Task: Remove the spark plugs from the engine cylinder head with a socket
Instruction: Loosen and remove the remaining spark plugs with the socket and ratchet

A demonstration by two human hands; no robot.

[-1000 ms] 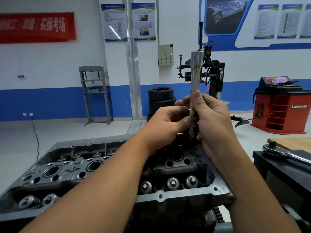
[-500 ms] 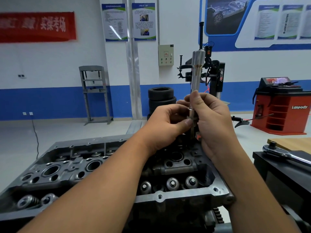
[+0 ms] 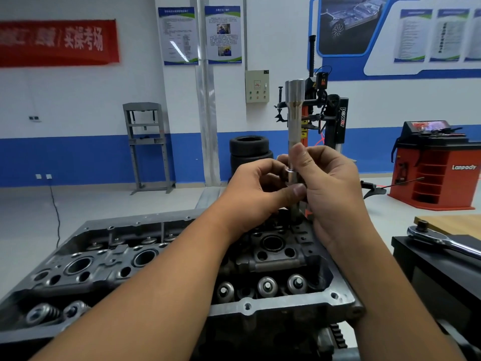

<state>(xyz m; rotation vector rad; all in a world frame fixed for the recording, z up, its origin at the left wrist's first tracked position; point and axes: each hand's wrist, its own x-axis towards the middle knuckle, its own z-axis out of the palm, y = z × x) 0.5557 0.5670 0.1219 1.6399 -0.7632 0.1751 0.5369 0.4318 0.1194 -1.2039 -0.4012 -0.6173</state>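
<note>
A long silver spark plug socket (image 3: 295, 110) stands upright, its wide drive end on top and its lower end reaching down to the far right of the grey cylinder head (image 3: 338, 295). My right hand (image 3: 335, 188) grips the socket's shaft, thumb on the near side. My left hand (image 3: 257, 188) pinches the shaft just below with curled fingers and thumb. A small shiny collar shows on the shaft between the two hands. The socket's tip and any plug in it are hidden behind my hands.
Three open plug wells (image 3: 78, 265) (image 3: 144, 257) (image 3: 272, 242) run along the head. A ratchet wrench (image 3: 440, 242) lies on the black stand at the right, by a wooden board (image 3: 453, 225). Tyres (image 3: 250, 152) and shop machines stand behind.
The socket has sunk slightly between the hands. My left thumb has shifted a little along the shaft. Both hands keep their hold.
</note>
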